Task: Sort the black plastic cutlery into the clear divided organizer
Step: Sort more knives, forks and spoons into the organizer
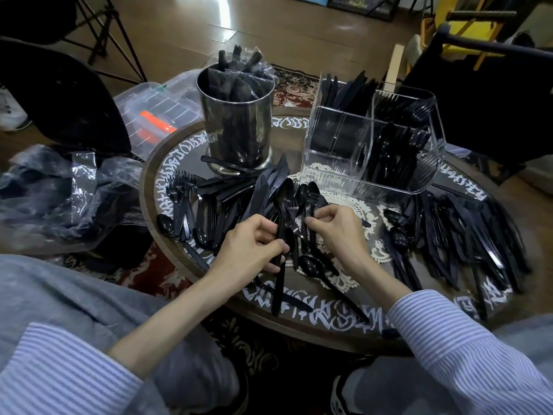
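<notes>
Holding spoons (284,202) tight in our left hand (251,250) and pinching forks (314,199) with our right hand (338,229) over the counter (299,327), we might drop some before reaching the organizer (371,145).

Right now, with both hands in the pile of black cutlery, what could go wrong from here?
1. The left hand grips a black plastic spoon amid mixed forks and knives; neighbouring pieces may snag and lift with it.
2. The loose heap of black plastic cutlery at the right of the round patterned table reaches near the rim; a nudge might send pieces off.
3. The clear divided organizer has one near compartment that looks empty, so a wrong-type drop is possible.
</notes>
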